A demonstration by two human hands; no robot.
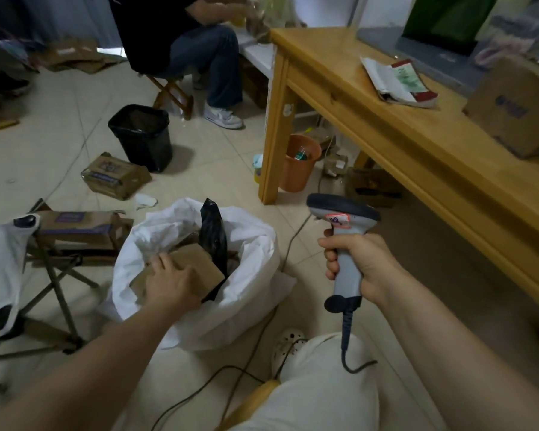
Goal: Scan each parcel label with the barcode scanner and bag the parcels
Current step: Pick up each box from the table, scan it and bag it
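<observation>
Head view shows the left hand (171, 281) inside the white sack (255, 244) on the floor, fingers curled over the edge of a brown parcel (196, 262) that lies against an upright black parcel (213, 234). The right hand (360, 265) wraps the handle of the barcode scanner (339, 213), held beside the sack and apart from it. The step in hand appears to be bagging. Seat the brown parcel low and flat before releasing it, and route the cable (344, 334) away from the sack mouth.
</observation>
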